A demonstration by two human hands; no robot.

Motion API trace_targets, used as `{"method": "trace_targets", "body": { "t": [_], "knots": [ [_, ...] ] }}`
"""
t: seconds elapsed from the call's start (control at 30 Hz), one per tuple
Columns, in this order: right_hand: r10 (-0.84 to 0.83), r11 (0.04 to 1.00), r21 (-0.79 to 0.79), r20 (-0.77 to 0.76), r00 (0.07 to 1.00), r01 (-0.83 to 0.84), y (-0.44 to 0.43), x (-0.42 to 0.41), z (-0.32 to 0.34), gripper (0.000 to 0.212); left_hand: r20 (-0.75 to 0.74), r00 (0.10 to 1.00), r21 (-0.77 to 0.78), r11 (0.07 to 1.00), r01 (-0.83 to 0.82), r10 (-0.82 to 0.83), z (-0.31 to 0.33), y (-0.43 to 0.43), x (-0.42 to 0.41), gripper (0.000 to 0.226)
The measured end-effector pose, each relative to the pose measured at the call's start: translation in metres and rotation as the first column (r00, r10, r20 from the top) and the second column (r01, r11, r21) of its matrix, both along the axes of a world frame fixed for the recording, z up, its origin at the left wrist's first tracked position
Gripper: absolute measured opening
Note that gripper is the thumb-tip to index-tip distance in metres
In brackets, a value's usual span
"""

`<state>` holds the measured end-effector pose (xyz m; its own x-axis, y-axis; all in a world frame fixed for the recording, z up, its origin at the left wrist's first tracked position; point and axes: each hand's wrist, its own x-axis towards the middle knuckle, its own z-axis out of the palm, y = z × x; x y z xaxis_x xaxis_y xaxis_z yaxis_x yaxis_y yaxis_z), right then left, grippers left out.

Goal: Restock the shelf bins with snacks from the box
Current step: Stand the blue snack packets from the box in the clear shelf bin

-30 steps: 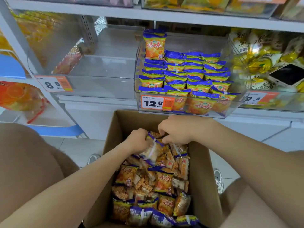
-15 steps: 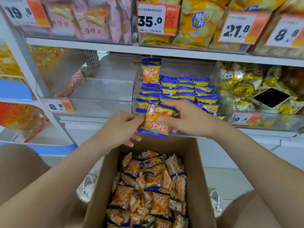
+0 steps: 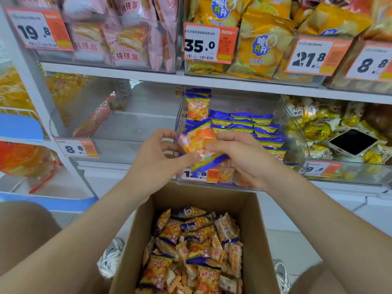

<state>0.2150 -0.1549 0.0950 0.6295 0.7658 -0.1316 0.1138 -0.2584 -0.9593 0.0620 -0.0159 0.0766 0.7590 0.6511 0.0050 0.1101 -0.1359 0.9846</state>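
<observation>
Head view: both hands hold one orange snack packet [image 3: 198, 145] with blue ends. It is in the air above the far rim of the cardboard box [image 3: 262, 240], just in front of the middle shelf bin [image 3: 224, 185]. The left hand [image 3: 156, 159] grips the packet's left side, with its fingers curled over the top edge and its thumb lower down. The right hand [image 3: 244, 158] pinches the right side between thumb and fingers. The packet is tilted and blurred, so its print cannot be read.

The box stands open on the floor between the person's knees and is well filled with loose packets [image 3: 197, 251] of the same orange and blue kind, lying in all directions. A white shoe [image 3: 110, 257] shows on either side of the box.

The middle bin is clear plastic and carries a price tag [image 3: 197, 175] on its front wall, partly hidden by the hands. Inside it are overlapping rows of matching packets [image 3: 254, 128], and one packet [image 3: 197, 106] stands upright at the back left. The clear bin to its left [image 3: 127, 128] has a tag reading 8.8 [image 3: 76, 147]. The bin to the right holds yellow packets [image 3: 318, 124], with a flat black object [image 3: 353, 142] lying on top of them.

On the shelf above are pink packs [image 3: 127, 39] and yellow bags [image 3: 261, 45], with a tag reading 35.0 [image 3: 210, 44] between them.
</observation>
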Motion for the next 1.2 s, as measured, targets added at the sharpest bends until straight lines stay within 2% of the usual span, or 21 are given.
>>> {"method": "trace_targets", "body": {
  "t": [0.07, 0.1, 0.13, 0.17, 0.23, 0.3, 0.33, 0.4, 0.47, 0.5, 0.57, 0.63, 0.7, 0.77, 0.83, 0.9, 1.0, 1.07, 1.13, 1.2],
  "knots": [
    [0.078, 0.996, -0.055, 0.293, 0.953, -0.064, -0.002, 0.000, 0.010, 0.009, 0.026, 0.999, 0.045, 0.999, 0.029, -0.030, 0.003, 0.002, -0.001, 0.053],
    [0.137, 0.990, -0.084, 0.370, 0.919, -0.114, -0.002, -0.002, 0.015, 0.011, 0.037, 0.996, 0.079, 0.994, 0.076, -0.080, 0.004, 0.004, -0.002, 0.050],
    [0.188, 0.981, -0.106, 0.384, 0.904, -0.159, -0.003, -0.004, 0.018, 0.016, 0.033, 0.991, 0.113, 0.985, 0.128, -0.133, 0.005, 0.005, -0.002, 0.047],
    [0.202, 0.979, -0.097, 0.367, 0.908, -0.178, -0.003, -0.006, 0.019, 0.023, 0.029, 0.986, 0.126, 0.979, 0.160, -0.165, 0.007, 0.005, -0.003, 0.043],
    [0.112, 0.993, 0.016, 0.265, 0.958, -0.120, 0.002, -0.009, 0.017, 0.036, 0.068, 0.990, 0.077, 0.990, 0.122, -0.127, 0.007, 0.008, -0.002, 0.034],
    [0.005, 0.996, 0.084, 0.046, 0.999, -0.008, 0.008, -0.004, 0.010, 0.052, 0.128, 0.992, 0.028, 1.000, 0.010, -0.013, 0.005, 0.013, -0.001, 0.031],
    [0.002, 0.997, 0.079, -0.063, 0.998, 0.003, 0.011, -0.002, 0.008, 0.057, 0.156, 0.987, 0.023, 0.999, -0.033, 0.029, 0.003, 0.015, 0.000, 0.033],
    [0.056, 0.995, 0.091, -0.194, 0.979, -0.039, 0.013, -0.002, 0.003, 0.048, 0.185, 0.981, 0.076, 0.994, -0.073, 0.058, 0.001, 0.014, 0.003, 0.037],
    [0.060, 0.988, 0.151, -0.195, 0.979, -0.030, 0.016, -0.002, 0.002, 0.027, 0.179, 0.983, 0.198, 0.977, -0.080, 0.044, 0.001, 0.012, 0.005, 0.034],
    [0.026, 0.986, 0.167, -0.148, 0.989, -0.001, 0.019, 0.000, 0.003, 0.021, 0.152, 0.987, 0.303, 0.948, -0.093, 0.048, 0.000, 0.013, 0.007, 0.031],
    [-0.109, 0.986, 0.140, 0.126, 0.986, 0.091, 0.030, 0.015, 0.001, 0.015, 0.073, 0.993, 0.527, 0.841, -0.118, 0.094, -0.004, 0.020, 0.011, 0.026],
    [-0.261, 0.965, 0.136, 0.408, 0.875, 0.224, 0.042, 0.037, -0.006, 0.023, 0.002, 0.994, 0.635, 0.768, -0.083, 0.105, -0.012, 0.027, 0.017, 0.030],
    [-0.349, 0.937, 0.170, 0.539, 0.767, 0.306, 0.054, 0.058, -0.014, 0.029, -0.078, 0.993, 0.633, 0.774, -0.021, 0.091, -0.021, 0.032, 0.022, 0.043],
    [-0.367, 0.927, 0.179, 0.605, 0.706, 0.328, 0.066, 0.074, -0.019, 0.033, -0.137, 0.986, 0.623, 0.782, 0.011, 0.096, -0.026, 0.035, 0.026, 0.050],
    [-0.348, 0.931, 0.157, 0.648, 0.678, 0.328, 0.080, 0.088, -0.024, 0.042, -0.160, 0.981, 0.624, 0.781, 0.018, 0.106, -0.028, 0.037, 0.030, 0.047],
    [-0.299, 0.942, 0.105, 0.690, 0.659, 0.318, 0.096, 0.100, -0.032, 0.038, -0.161, 0.980, 0.643, 0.766, 0.016, 0.115, -0.028, 0.039, 0.033, 0.042],
    [-0.091, 0.976, -0.075, 0.708, 0.700, 0.203, 0.112, 0.107, -0.041, 0.022, -0.177, 0.978, 0.662, 0.749, 0.036, 0.110, -0.029, 0.043, 0.033, 0.041],
    [-0.060, 0.974, -0.123, 0.676, 0.734, 0.193, 0.115, 0.107, -0.041, 0.016, -0.171, 0.980, 0.664, 0.747, 0.040, 0.099, -0.031, 0.044, 0.033, 0.041],
    [-0.130, 0.972, -0.061, 0.661, 0.739, 0.225, 0.115, 0.107, -0.040, 0.043, -0.160, 0.982, 0.663, 0.748, 0.032, 0.099, -0.032, 0.044, 0.032, 0.041],
    [-0.118, 0.969, -0.069, 0.711, 0.693, 0.235, 0.114, 0.104, -0.041, 0.058, -0.151, 0.983, 0.666, 0.745, 0.025, 0.102, -0.034, 0.043, 0.032, 0.040]
  ]
}}
